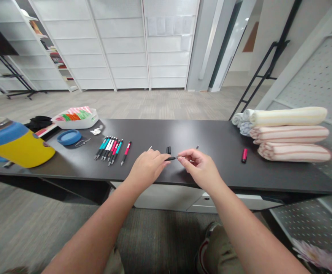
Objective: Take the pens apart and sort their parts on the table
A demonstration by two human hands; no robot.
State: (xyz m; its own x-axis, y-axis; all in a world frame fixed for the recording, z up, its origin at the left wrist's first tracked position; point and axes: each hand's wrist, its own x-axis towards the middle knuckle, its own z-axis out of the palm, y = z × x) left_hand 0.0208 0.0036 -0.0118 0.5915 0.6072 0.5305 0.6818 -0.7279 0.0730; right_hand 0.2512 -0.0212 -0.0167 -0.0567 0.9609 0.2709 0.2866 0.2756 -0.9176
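My left hand (151,164) is closed around a dark pen part (170,158), whose narrow end points right. Close to that end, the fingertips of my right hand (199,167) pinch something small with a silvery look, too tiny to name. Just beyond the fingers a short black piece (169,150) lies on the dark table. A thin pale stick (150,148) pokes out behind my left hand, and a small dark tip (197,147) shows behind the right. Left of my hands is a row of several click pens (108,149), with a red one (126,153) slightly apart.
A short pink-and-black pen piece (244,155) lies to the right, near rolled striped cloths (293,133). At left stand a yellow-and-blue tumbler (20,146), a blue lid (69,137), white earbuds (96,130) and a white basket (77,122) of colourful packets. The table's front edge (183,184) runs below my wrists.
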